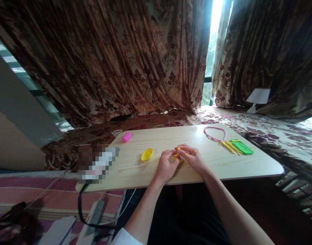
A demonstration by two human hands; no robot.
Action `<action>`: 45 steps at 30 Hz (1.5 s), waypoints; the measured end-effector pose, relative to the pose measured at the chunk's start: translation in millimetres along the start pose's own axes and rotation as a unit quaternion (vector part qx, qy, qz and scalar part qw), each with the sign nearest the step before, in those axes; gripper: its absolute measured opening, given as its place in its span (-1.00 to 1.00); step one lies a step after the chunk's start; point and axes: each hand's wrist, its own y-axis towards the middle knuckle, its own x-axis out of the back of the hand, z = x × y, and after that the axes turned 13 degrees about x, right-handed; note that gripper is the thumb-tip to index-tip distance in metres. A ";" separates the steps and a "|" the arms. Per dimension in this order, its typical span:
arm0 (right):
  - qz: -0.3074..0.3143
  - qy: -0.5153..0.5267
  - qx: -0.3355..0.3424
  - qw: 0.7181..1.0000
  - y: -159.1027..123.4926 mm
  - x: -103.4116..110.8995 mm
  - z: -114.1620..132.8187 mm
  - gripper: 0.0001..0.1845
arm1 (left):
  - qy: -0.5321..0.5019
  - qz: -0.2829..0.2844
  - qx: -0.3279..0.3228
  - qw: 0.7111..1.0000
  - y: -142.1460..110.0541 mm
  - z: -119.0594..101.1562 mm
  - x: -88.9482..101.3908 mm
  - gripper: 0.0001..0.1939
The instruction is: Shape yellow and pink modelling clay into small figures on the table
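Observation:
Over the middle of the table, my left hand (167, 165) and my right hand (193, 157) meet around a small yellow modelling clay piece (178, 150). Fingers of both hands are closed on it in a pinch, and they cover much of its shape. More yellow shows low between the hands. To the left lies a flattened yellow oval of clay (147, 154), apart from my left hand. Right of my hands are thin yellow clay strips (229, 147) beside a green clay slab (241, 147). A pink twisted clay loop (215, 133) touches the strips' upper end.
A pink clay block (126, 137) lies at the far left of the pale wooden table (176, 134). A pixelated object (99, 165) sits on its left end, with a black strap hanging below. A power strip (94, 217) and a white lamp (258, 97) stand off the table.

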 end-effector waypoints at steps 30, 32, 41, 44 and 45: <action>-0.026 -0.073 -0.034 0.996 -4.7 -1.0 -15.9 -0.77 | 0.151 -0.064 0.019 0.986 1.9 20.2 -2.9 -0.87; -0.034 -0.111 -0.025 0.993 -6.5 0.2 -17.8 -0.78 | 0.149 -0.065 0.027 0.986 2.1 22.4 -3.3 -0.89; 0.035 -0.239 0.033 0.970 -14.3 5.2 -15.6 -0.66 | 0.147 -0.073 0.039 0.986 3.3 26.3 -4.5 -0.90; 0.046 -0.255 0.040 0.965 -14.9 4.8 -15.4 -0.61 | 0.154 -0.076 0.039 0.984 3.0 24.8 -3.8 -0.87; 0.048 -0.259 0.041 0.964 -14.9 4.8 -15.7 -0.61 | 0.156 -0.077 0.039 0.984 2.7 24.5 -3.4 -0.86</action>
